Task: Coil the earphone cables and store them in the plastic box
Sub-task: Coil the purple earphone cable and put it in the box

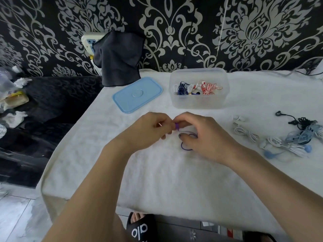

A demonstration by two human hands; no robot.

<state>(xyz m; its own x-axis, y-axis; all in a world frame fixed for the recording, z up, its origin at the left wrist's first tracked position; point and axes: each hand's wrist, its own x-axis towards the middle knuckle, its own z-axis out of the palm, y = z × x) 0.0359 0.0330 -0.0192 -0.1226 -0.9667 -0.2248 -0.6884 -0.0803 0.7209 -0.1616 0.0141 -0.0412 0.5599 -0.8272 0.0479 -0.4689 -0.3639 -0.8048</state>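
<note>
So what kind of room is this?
Probably a room at home: black-and-silver patterned wallpaper, a table under a fluffy white cloth, a slippered foot on the tiled floor.

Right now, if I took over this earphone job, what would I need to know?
Left hand and right hand both pinch the purple earphone cable, partly coiled, over the white cloth.
Done: several coiled earphones lie in the open plastic box; its blue lid lies beside it.
Left: finish this coil, box it, then coil the loose earphones on the right.
</note>
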